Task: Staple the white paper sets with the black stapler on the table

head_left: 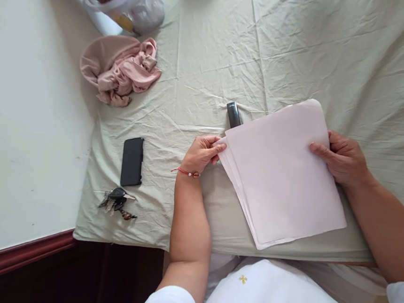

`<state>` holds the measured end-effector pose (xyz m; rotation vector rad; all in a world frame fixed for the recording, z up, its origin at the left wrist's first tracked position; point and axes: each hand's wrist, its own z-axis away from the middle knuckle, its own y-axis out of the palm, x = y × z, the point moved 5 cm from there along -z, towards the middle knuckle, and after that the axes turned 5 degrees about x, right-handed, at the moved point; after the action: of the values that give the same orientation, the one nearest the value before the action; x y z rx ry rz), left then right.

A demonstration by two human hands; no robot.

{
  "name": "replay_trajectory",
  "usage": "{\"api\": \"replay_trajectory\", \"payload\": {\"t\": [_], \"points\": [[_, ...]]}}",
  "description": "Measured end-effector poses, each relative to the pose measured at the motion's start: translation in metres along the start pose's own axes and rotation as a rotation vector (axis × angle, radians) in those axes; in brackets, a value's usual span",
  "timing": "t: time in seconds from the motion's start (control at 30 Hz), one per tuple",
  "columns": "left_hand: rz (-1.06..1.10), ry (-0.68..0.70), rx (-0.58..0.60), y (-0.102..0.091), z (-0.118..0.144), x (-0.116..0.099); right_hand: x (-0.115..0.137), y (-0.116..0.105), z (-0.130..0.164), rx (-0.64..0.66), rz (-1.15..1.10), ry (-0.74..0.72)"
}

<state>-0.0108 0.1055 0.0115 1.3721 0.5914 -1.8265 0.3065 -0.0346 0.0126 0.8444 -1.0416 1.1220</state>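
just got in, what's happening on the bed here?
A person is holding a small stack of pale paper sheets over a bed covered with a wrinkled sheet. The left hand pinches the stack's left corner; the right hand has a grip on its right edge. A dark stapler-like object sticks out from behind the stack's top edge. Off to the left lie a black phone, a bunch of keys and a crumpled pink cloth.

Lying on the pale green wrinkled bedsheet (303, 47) are one stack of pale pink paper sheets (284, 177), one flat black phone (132, 161), one bunch of dark keys (117, 202), one crumpled pink cloth (124, 71), one small dark stapler (233, 114), and two bare hands are resting there.
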Motion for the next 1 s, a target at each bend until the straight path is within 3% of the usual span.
{"api": "replay_trajectory", "payload": {"t": [0.33, 0.8, 1.0], "points": [[-0.074, 0.062, -0.173, -0.008, -0.003, -0.001, -0.001, -0.001, -0.001, -0.002, 0.067, -0.031], [0.040, 0.047, -0.195, -0.007, -0.002, -0.005, -0.005, -0.001, -0.005, -0.001, 0.003, -0.071], [0.007, 0.108, -0.245, -0.013, -0.004, -0.004, -0.008, -0.003, -0.008, -0.017, -0.006, -0.079]]}}
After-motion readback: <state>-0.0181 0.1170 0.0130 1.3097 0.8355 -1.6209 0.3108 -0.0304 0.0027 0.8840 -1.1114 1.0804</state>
